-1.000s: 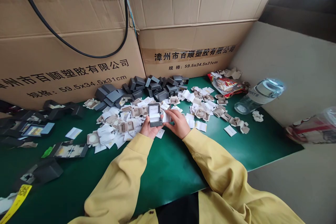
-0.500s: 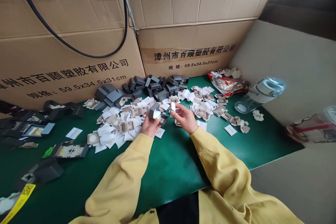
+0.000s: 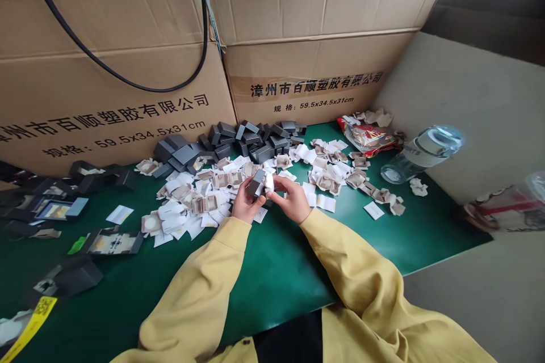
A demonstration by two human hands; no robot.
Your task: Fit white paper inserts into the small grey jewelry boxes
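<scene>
My left hand (image 3: 243, 204) is closed round a small dark grey hinged box (image 3: 256, 182), tilted with its lid open. My right hand (image 3: 290, 199) pinches a small white insert (image 3: 269, 181) right against the box's opening. Both hands are together above the green table (image 3: 272, 272), at the near edge of a scatter of white and beige card inserts (image 3: 200, 198). Behind them lies a heap of closed grey boxes (image 3: 238, 140). Yellow sleeves cover both my arms.
Two large printed cardboard cartons (image 3: 306, 62) wall off the back, with a black cable (image 3: 128, 79) hanging across them. A clear water bottle (image 3: 421, 153) and a red snack packet (image 3: 368, 137) lie at the right. Dark opened boxes (image 3: 63, 210) lie at the left.
A second ago the box sat open and upright in my hands. My right hand drew away with a white insert while the left tilted the box; now the right hand is back at the box.
</scene>
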